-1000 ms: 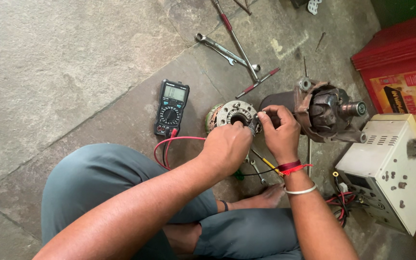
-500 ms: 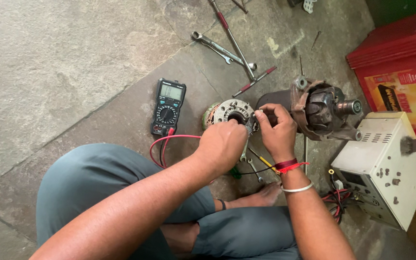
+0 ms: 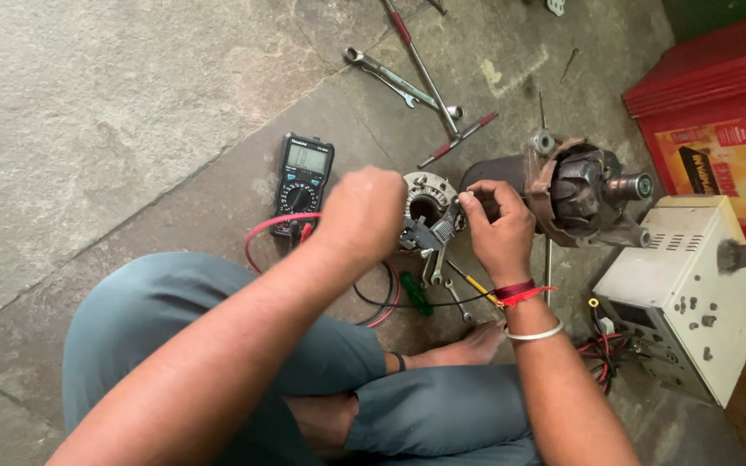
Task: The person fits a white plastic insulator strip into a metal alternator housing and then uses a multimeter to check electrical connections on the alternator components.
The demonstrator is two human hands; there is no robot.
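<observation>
I sit cross-legged on a stone floor. My left hand (image 3: pixel 364 214) is closed over a small metal part (image 3: pixel 429 233) held in front of a round silver alternator cover (image 3: pixel 430 195). My right hand (image 3: pixel 498 229) pinches the same part from the right side with its fingertips. What exactly the left fingers grip is hidden behind the knuckles. A dark alternator body (image 3: pixel 576 192) with a rotor shaft lies on the floor just right of my right hand.
A black multimeter (image 3: pixel 302 177) with red and black leads (image 3: pixel 269 229) lies to the left. Spanners (image 3: pixel 395 79) and screwdrivers (image 3: pixel 458 141) lie further off. A cream power supply box (image 3: pixel 684 289) and a red battery (image 3: pixel 714 112) stand at right. A green-handled tool (image 3: pixel 414 292) lies below.
Both hands stay on the small part by the round cover. The view has shifted slightly; my right fingers have changed their pinch.
</observation>
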